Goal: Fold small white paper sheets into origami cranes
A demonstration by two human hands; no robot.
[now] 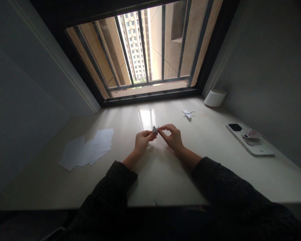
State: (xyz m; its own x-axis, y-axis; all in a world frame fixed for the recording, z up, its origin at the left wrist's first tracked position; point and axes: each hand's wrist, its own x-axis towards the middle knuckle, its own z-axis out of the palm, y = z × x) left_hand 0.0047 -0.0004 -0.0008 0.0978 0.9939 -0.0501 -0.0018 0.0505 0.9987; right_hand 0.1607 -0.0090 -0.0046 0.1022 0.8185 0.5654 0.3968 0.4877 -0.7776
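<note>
Left hand (142,141) and right hand (173,138) pinch a folded paper piece (155,130) above the table (155,180).
Paper crane (188,113) at two o'clock, loose white sheets (86,149) at nine o'clock.

Glossy pale desk (160,177) with paper

Loose white sheets (90,148) at left, a folded paper bird (188,113) farther back, a white tub (215,97) in the corner, a phone (235,127) on a white slab (253,145) at right.
</note>
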